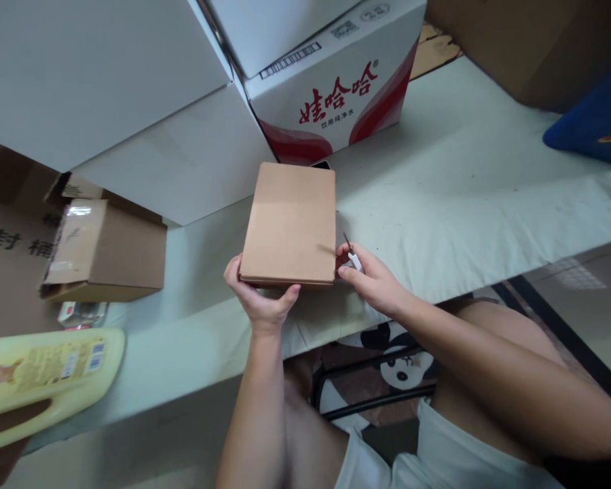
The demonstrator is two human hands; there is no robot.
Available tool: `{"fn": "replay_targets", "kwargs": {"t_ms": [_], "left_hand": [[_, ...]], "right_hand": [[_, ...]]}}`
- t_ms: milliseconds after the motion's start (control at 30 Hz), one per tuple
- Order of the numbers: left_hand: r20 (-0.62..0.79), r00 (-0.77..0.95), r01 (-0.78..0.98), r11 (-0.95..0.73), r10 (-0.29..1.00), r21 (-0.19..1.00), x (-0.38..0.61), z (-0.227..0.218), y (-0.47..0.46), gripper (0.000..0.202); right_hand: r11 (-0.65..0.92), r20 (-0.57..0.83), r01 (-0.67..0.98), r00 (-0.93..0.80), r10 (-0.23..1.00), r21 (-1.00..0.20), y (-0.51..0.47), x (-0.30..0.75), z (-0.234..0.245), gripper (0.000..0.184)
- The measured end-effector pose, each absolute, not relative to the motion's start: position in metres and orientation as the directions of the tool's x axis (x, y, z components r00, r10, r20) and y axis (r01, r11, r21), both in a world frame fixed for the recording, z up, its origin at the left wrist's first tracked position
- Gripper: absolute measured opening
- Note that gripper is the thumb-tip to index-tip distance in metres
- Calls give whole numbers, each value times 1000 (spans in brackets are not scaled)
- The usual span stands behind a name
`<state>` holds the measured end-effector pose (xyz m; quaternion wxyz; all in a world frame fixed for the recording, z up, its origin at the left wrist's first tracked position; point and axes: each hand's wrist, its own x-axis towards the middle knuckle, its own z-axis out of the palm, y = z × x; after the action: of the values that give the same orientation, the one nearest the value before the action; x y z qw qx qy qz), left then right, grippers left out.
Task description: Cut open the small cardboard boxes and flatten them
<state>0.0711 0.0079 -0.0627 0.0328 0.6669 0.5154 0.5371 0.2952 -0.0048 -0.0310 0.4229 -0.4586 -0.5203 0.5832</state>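
A plain brown cardboard box (290, 224) stands closed on the covered table in front of me. My left hand (263, 299) grips its near-left corner, the thumb along the near side and the other fingers round the left side, partly hidden. At the box's right side, my right hand (369, 275) is closed on a small white-handled tool (355, 261). A thin dark metal shaft or blade sticks up from the handle, beside the box's right edge. Whether the right fingertips touch the box, I cannot tell.
Behind the box stand a white and red water carton (336, 102) and large white boxes (183, 156). An opened brown carton (127, 251) and a yellow bottle (45, 380) are on the left. A blue object (590, 122) is at right. The pale tablecloth's edge (489, 278) runs before my legs.
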Motion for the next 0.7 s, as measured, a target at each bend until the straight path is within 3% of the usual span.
{"fn": "replay_targets", "kwargs": {"t_ms": [100, 233, 367, 700], "left_hand": [[721, -76, 670, -500, 688, 548, 73, -62, 9, 104], [803, 22, 735, -553, 596, 391, 76, -61, 10, 116], [799, 70, 820, -490, 598, 295, 82, -58, 7, 114], [638, -104, 812, -306, 763, 498, 90, -58, 2, 97]], "right_hand": [[-102, -93, -27, -232, 968, -994, -6, 295, -33, 23], [-109, -91, -60, -252, 963, -992, -6, 294, -37, 24], [-106, -88, -62, -239, 967, -992, -5, 294, -35, 22], [-167, -139, -83, -270, 953, -982, -6, 293, -31, 19]]}}
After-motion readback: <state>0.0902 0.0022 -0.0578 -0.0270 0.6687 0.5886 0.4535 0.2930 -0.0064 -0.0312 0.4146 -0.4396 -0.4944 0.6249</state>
